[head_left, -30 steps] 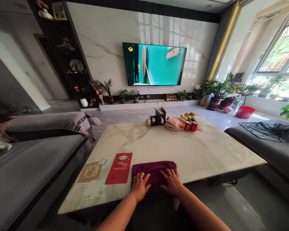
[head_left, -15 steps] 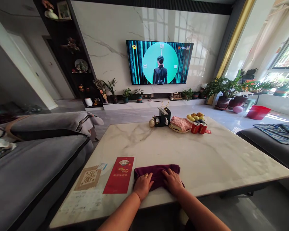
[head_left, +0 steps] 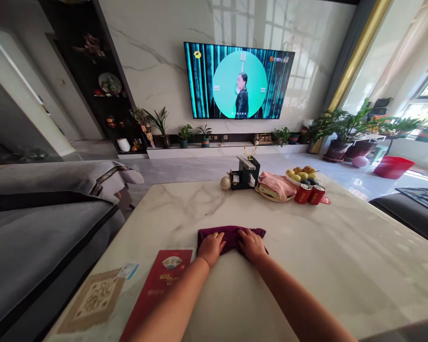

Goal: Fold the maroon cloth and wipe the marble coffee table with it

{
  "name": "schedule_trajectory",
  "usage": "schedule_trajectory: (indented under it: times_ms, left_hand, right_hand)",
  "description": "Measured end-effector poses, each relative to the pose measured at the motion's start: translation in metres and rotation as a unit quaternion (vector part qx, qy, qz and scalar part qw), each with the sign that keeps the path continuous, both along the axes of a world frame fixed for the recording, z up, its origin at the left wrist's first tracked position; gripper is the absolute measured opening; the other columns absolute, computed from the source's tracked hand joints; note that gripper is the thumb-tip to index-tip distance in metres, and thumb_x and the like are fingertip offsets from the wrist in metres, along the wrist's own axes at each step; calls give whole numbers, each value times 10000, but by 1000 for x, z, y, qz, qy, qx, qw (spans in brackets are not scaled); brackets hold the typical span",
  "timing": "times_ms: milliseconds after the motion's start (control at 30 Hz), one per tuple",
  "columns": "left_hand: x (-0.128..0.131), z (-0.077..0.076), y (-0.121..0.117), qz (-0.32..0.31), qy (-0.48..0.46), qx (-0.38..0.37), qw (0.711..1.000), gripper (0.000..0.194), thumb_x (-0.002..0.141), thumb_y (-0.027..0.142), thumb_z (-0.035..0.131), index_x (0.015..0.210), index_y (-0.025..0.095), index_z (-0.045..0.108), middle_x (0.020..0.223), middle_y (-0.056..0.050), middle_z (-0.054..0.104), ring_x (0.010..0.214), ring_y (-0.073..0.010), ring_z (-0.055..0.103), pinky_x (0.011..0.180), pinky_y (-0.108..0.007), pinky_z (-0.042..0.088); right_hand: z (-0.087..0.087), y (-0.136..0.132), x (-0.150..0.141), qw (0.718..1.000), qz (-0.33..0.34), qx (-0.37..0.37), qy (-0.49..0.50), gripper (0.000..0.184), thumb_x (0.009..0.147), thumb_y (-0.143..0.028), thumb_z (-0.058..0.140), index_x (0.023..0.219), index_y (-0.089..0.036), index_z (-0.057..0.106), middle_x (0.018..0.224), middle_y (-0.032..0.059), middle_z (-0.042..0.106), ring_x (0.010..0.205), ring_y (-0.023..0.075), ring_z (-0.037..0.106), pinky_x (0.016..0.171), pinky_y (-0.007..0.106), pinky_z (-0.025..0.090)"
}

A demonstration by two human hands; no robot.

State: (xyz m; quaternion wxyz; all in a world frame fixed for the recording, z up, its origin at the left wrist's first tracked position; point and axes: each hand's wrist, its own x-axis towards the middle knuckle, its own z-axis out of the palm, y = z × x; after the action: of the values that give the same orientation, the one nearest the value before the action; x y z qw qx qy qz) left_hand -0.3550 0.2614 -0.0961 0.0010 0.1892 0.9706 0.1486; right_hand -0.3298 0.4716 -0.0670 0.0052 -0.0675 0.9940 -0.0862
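Note:
A folded purple cloth [head_left: 231, 234] lies on the white marble table [head_left: 306, 256], near its middle. My left hand [head_left: 211, 247], with a ring on it, presses flat on the cloth's left part. My right hand [head_left: 251, 243] presses flat on its right part. Both hands have their fingers stretched out over the cloth, and both forearms reach out across the table.
A red envelope [head_left: 153, 289] and a patterned card [head_left: 92, 299] lie at the near left. At the far end stand a black holder [head_left: 246, 174], a pink cloth on a plate [head_left: 276, 185], a fruit bowl [head_left: 301, 173] and two red cans [head_left: 309, 194]. Grey sofas flank the table.
Both hands have pushed the purple cloth away from the near edge towards the table's middle. The view has moved forward over the table.

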Motion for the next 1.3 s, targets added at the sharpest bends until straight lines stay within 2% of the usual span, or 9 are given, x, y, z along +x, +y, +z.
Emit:
schedule_trajectory:
  times_ms: [233, 367, 500, 600, 667, 767, 867, 1067, 1300]
  left_hand:
    - [-109, -9, -6, 30, 33, 6, 999, 380, 1063, 337, 511, 1396, 219, 649, 1339, -110, 710, 1199, -266, 668, 1068, -388, 488]
    - [-156, -9, -10, 36, 57, 9, 998, 374, 1071, 328, 519, 1402, 193, 629, 1337, -126, 695, 1212, -254, 632, 1100, -400, 444]
    - [-167, -7, -8, 60, 80, 10, 995, 436, 1077, 393, 505, 1399, 117, 602, 1304, -194, 667, 1250, -302, 582, 1103, -445, 413]
    - [-158, -5, -5, 76, 71, 2, 995, 569, 1042, 497, 552, 1451, 102, 563, 1309, -233, 655, 1230, -344, 593, 1063, -463, 436]
    - [-148, -3, -4, 75, 48, -5, 996, 560, 1043, 458, 564, 1478, 107, 545, 1286, -220, 677, 1172, -317, 633, 1030, -445, 462]
    - [-125, 5, -5, 69, 7, -17, 997, 434, 1050, 349, 564, 1427, 135, 590, 1207, -145, 721, 1092, -259, 680, 1006, -445, 508]
    - [-81, 13, -11, 59, -24, -25, 998, 414, 1041, 326, 576, 1427, 177, 593, 1218, -107, 730, 1118, -249, 691, 1035, -479, 528]
    - [60, 17, -26, 29, -78, -30, 996, 549, 1013, 316, 494, 1538, 164, 539, 1386, -178, 691, 1283, -304, 655, 1102, -430, 503]
    - [224, 16, -35, 21, -112, -23, 993, 621, 972, 314, 446, 1571, 161, 507, 1474, -184, 645, 1339, -338, 628, 1135, -469, 495]
  right_hand:
    - [-8, -11, -114, 1000, -1, 20, 19, 422, 1057, -386, 526, 1461, -280, 585, 1340, 118, 642, 1221, 268, 629, 953, 353, 477]
    - [-18, -16, -162, 999, -13, 15, 30, 410, 1067, -401, 494, 1451, -279, 571, 1335, 122, 617, 1231, 278, 611, 958, 371, 468]
    - [-20, -18, -181, 999, -32, 7, 34, 435, 1065, -429, 483, 1472, -289, 552, 1351, 128, 594, 1200, 283, 621, 947, 376, 465]
    - [-15, -16, -177, 999, -36, -4, 18, 551, 1051, -462, 512, 1580, -323, 446, 1392, 135, 577, 1193, 278, 622, 943, 372, 461]
    - [-9, -16, -167, 999, -33, -8, -5, 584, 1040, -438, 534, 1602, -318, 431, 1385, 137, 592, 1175, 269, 628, 935, 364, 457]
    - [5, -18, -136, 999, -20, -12, -27, 501, 1030, -344, 532, 1526, -276, 549, 1322, 127, 643, 1102, 240, 652, 903, 337, 455]
    - [18, -22, -86, 999, -7, -17, -34, 481, 1012, -281, 519, 1486, -262, 595, 1318, 132, 661, 1070, 243, 670, 888, 342, 467]
    - [33, -29, 54, 999, 7, -20, -50, 502, 949, -231, 532, 1435, -272, 647, 1300, 134, 692, 1095, 281, 702, 890, 363, 510]
    - [32, -33, 214, 997, 18, -31, -62, 521, 925, -210, 511, 1420, -277, 660, 1281, 127, 703, 1106, 286, 719, 933, 378, 534]
